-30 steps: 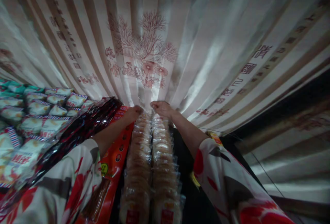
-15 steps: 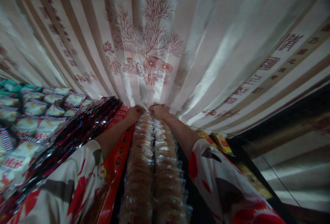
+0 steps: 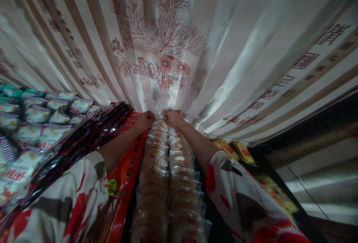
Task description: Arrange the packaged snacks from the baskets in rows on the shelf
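Note:
Two long hanging strips of clear-wrapped round biscuits (image 3: pixel 165 183) run from the bottom of the view up to my hands. My left hand (image 3: pixel 143 121) is closed at the top of the left strip, and my right hand (image 3: pixel 173 118) is closed at the top of the right strip. Both fists sit side by side, almost touching, against a striped cream curtain (image 3: pixel 223 49) printed with a red tree. What the fingers pinch at the strip tops is hidden. My sleeves are white with red and grey flowers.
A red packet strip (image 3: pixel 127 161) hangs just left of the biscuits, beside dark glossy packets (image 3: pixel 84 138). White, red and blue snack bags (image 3: pixel 33 123) fill the left. Yellow packets (image 3: pixel 240 151) hang on the right near a dark frame (image 3: pixel 321 116).
My right hand has moved left, closing the gap to my left hand at the strip tops. The view has tilted, so the yellow packets on the right have come into sight.

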`<state>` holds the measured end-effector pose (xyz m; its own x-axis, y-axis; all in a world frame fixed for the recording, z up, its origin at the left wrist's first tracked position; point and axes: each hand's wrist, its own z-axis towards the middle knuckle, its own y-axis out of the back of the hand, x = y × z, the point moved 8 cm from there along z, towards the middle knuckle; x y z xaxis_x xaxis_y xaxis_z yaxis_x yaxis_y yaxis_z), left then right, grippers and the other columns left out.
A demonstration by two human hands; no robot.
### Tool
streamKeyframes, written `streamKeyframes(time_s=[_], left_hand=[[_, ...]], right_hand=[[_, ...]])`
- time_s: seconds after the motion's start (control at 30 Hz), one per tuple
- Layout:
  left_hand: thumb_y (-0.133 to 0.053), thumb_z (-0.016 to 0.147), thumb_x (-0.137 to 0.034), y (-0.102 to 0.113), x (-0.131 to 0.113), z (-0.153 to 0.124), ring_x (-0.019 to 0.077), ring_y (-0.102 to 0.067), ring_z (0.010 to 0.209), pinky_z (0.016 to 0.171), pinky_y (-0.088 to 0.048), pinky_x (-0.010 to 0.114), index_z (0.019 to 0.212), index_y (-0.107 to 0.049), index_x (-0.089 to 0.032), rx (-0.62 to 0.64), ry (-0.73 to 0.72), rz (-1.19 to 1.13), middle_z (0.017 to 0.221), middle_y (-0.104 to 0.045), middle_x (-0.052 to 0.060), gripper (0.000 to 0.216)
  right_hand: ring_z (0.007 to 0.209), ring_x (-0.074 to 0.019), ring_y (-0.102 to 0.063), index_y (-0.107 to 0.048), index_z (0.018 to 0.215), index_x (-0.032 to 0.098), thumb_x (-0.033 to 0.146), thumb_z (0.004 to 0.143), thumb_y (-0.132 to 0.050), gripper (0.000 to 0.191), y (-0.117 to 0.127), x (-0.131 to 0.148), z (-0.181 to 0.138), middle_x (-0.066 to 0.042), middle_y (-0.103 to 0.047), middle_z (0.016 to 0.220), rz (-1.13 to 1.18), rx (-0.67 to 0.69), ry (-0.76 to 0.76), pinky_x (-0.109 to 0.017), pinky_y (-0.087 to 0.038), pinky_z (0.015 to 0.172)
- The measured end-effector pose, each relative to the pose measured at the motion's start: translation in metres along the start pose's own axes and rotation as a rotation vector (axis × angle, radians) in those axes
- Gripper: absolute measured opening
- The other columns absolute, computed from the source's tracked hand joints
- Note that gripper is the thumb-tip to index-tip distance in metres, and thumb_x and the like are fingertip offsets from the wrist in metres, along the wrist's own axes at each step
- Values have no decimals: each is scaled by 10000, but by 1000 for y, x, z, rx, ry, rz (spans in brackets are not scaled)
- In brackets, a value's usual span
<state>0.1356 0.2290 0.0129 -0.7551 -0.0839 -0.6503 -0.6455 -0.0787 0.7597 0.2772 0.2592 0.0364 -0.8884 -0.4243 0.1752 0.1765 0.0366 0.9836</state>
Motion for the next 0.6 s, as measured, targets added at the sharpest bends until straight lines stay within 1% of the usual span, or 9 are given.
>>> streamKeyframes(time_s=[0.07,0.13,0.2,0.27,0.33,0.37,0.43,0.5,0.6], left_hand=[[-596,737,-225,-2,-2,-1,172,-641,807,711,-472,237,886,-691,-161,19,-14,-22,860,-716,49,188],[-603,729,-225,-5,-4,-2,164,-642,789,692,-475,228,852,-698,-164,43,-33,-60,821,-715,34,166],[-603,726,-221,-8,-6,-2,153,-644,770,669,-477,212,835,-702,-169,68,-46,-114,792,-715,17,156],[-600,715,-199,-12,-6,-1,145,-646,750,649,-478,201,822,-704,-171,81,-37,-153,771,-714,6,151],[-594,702,-172,-13,-4,0,150,-646,745,639,-478,205,817,-704,-170,68,-8,-165,767,-714,9,158],[-592,699,-166,-13,-2,0,156,-646,751,640,-478,212,818,-703,-168,52,9,-157,770,-714,16,163],[-587,703,-174,-13,0,2,172,-645,773,652,-477,230,823,-701,-166,17,34,-130,785,-713,32,165],[-582,716,-194,-12,1,2,185,-644,783,666,-475,248,824,-698,-167,-9,56,-108,789,-711,43,161],[-571,732,-202,-12,0,1,188,-642,782,679,-471,254,824,-693,-170,-30,80,-80,781,-708,44,157]], right_hand=[[884,-206,-631,-639,941,229,201,812,-486,203,0,1,-1,-40,-711,877,5,-4,21,-403,-278,932],[865,-200,-630,-601,1026,222,174,787,-503,263,1,2,-4,-36,-706,853,12,-21,53,-404,-281,932],[842,-190,-627,-578,1062,214,166,760,-532,309,2,4,-6,-21,-700,831,39,-28,89,-393,-292,933],[824,-183,-626,-608,995,212,193,741,-568,257,2,5,-9,-5,-697,815,73,-7,112,-362,-324,920],[810,-165,-629,-644,894,209,195,740,-573,170,4,6,-12,4,-701,822,110,23,123,-302,-371,876],[813,-154,-631,-656,861,210,179,749,-557,152,5,6,-13,7,-705,838,130,34,123,-273,-389,852],[830,-139,-634,-672,840,217,155,777,-514,181,8,5,-15,11,-711,870,162,40,114,-238,-412,818],[834,-146,-635,-682,829,226,194,800,-509,178,8,5,-15,14,-713,865,164,41,115,-241,-425,806],[797,-153,-634,-685,786,217,258,785,-560,132,4,6,-13,15,-707,811,139,32,129,-255,-431,798]])
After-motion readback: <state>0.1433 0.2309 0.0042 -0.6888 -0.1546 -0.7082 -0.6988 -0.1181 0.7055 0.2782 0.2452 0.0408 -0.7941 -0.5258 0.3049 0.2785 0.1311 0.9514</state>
